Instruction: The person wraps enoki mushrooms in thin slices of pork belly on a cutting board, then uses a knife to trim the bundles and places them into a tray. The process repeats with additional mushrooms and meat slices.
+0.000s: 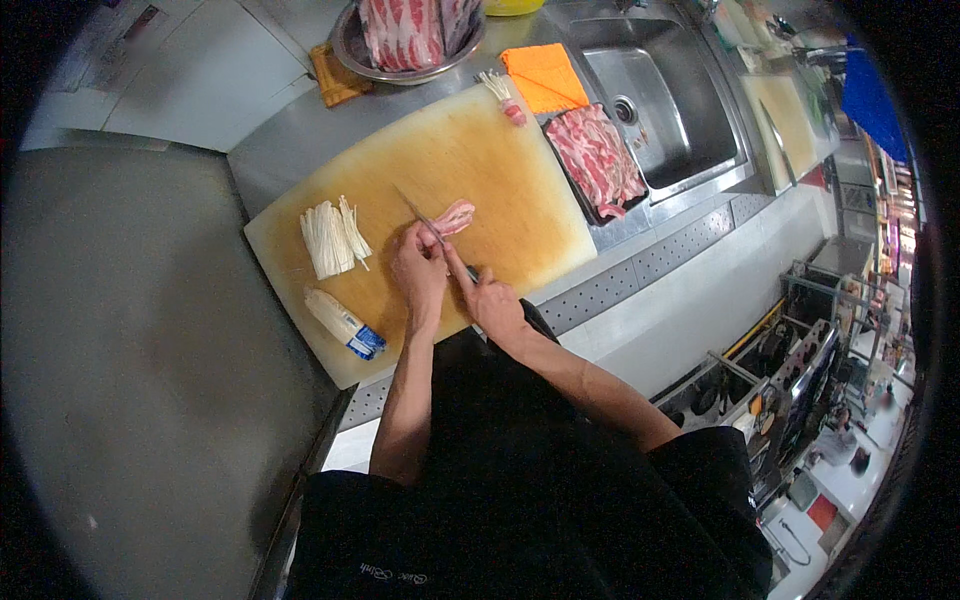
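My right hand grips a knife by its handle, the index finger stretched along the blade. The blade lies across a strip of sliced meat on the large cutting board. My left hand is closed on the near end of the same strip, fingertips close to the blade. To the left on the board is a bunch of enoki mushrooms. Nearer me lies a packet of enoki with a blue end. A meat-wrapped enoki roll sits at the board's far right corner.
Right of the board, a black tray holds sliced meat beside the steel sink. An orange cloth lies behind it. At the back stands a metal bowl of meat. Another knife rests on a board at far right.
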The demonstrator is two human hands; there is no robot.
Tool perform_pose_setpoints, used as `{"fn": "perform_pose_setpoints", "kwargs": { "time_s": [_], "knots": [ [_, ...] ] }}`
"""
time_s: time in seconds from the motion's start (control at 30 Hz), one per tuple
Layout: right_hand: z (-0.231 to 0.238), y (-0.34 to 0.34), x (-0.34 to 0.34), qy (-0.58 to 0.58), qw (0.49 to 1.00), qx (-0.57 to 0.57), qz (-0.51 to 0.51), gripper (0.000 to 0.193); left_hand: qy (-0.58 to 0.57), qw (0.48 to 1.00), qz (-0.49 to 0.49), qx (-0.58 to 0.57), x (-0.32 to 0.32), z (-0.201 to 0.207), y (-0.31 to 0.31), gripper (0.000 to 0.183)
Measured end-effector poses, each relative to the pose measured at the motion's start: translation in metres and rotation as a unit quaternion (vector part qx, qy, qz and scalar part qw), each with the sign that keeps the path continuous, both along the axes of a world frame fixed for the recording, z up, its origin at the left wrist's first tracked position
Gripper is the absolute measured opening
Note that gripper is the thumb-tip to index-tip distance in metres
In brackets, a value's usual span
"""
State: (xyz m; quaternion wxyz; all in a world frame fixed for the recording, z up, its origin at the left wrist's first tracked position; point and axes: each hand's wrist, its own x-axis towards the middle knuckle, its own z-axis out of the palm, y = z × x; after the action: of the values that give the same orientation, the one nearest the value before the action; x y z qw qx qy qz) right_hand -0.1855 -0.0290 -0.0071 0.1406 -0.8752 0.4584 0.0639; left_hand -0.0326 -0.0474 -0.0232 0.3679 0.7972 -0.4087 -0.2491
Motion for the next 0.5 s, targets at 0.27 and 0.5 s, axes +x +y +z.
{"fn": "perform_pose_setpoints", "kwargs": {
  "time_s": [0.27,0.5],
  "knots": [
    [-0.005,0.024,-0.034,-0.071,0.997,0.025,-0.025,0.086,-0.043,0.999,-0.018,0.000,0.006,0.005,0.001,0.038],
    [-0.007,0.006,-0.002,-0.055,0.998,0.017,-0.038,0.090,-0.104,0.994,-0.020,0.010,0.007,-0.012,-0.002,0.030]
  ]
}}
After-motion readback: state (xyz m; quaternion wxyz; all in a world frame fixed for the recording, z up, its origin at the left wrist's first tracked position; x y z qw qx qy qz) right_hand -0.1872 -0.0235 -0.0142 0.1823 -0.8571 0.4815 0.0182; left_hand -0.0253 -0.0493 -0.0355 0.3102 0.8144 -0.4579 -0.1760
